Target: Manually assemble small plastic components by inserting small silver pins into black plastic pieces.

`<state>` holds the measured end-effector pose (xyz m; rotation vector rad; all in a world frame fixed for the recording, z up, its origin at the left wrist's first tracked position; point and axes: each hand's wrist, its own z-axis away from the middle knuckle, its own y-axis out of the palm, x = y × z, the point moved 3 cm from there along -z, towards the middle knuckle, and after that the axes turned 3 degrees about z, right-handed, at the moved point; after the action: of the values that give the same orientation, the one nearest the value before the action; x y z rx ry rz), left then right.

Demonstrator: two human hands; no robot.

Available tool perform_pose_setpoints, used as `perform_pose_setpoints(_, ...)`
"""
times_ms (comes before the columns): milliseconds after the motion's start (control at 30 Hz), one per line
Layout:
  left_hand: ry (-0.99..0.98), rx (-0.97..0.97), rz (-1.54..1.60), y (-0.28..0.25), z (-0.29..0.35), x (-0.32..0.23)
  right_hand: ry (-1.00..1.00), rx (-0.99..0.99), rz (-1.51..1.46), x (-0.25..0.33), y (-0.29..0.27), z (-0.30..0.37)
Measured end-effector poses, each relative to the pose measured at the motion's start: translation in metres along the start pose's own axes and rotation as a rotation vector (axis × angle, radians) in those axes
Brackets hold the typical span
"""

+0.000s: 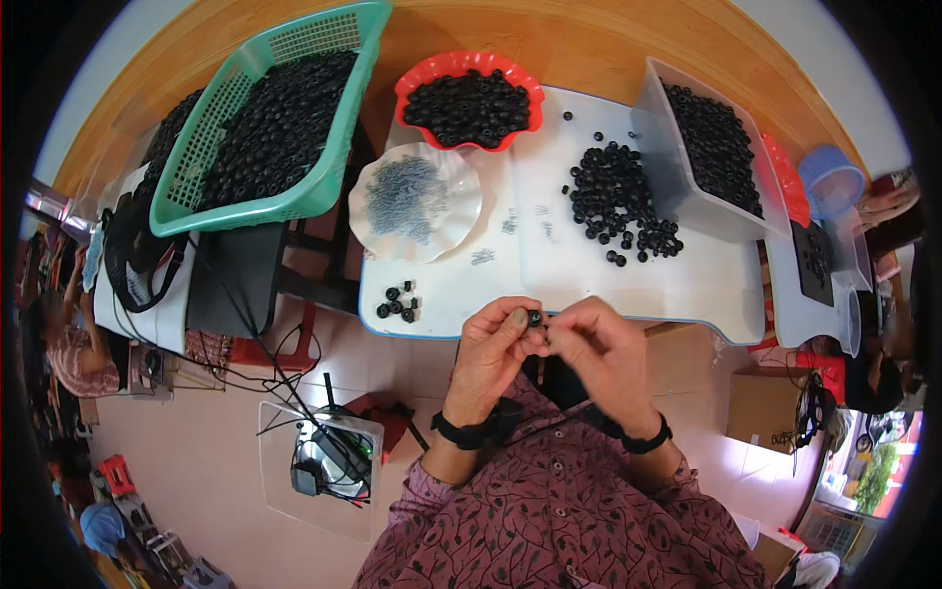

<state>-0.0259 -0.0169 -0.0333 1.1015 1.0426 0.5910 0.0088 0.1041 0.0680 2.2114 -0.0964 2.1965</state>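
My left hand [491, 353] pinches a small black round plastic piece [535, 318] between thumb and fingers, just off the table's front edge. Close against it, my right hand [601, 355] has its thumb and fingertips pressed together; whatever they hold is too small to make out. Ahead and left, a white scalloped plate [461, 187] carries a heap of tiny grey metal springs [404, 199]. Loose black round pieces [613, 196] lie piled on the white table [530, 275] ahead and right. Several black pieces with small stems [396, 303] sit at its near left corner.
A red scalloped bowl [535, 98] and a green basket [339, 162] hold more black pieces, as does a clear bin [677, 211] at right. A few springs [482, 257] lie loose. Cables run down to a clear box [285, 481] on the floor. People sit at both sides.
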Motion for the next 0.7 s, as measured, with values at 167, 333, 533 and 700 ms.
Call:
perform_pose_setpoints(167, 0.011, -0.042, 0.003, -0.002, 0.003, -0.004, -0.673, 0.315, 0.301, 0.068, 0.020, 0.025)
perform_pose_setpoints(333, 0.072, -0.082, -0.141, 0.005, 0.000, -0.004, -0.480, 0.753, -0.310, 0.104, 0.042, 0.044)
perform_pose_setpoints(533, 0.111, -0.140, -0.225, 0.000, -0.002, -0.005, -0.750, 0.575, -1.072, 0.121, 0.064, 0.056)
perform_pose_setpoints(700, 0.110, -0.163, -0.246, -0.002, -0.007, -0.001, -0.862, 0.626, -1.032, 0.113, 0.064, 0.057)
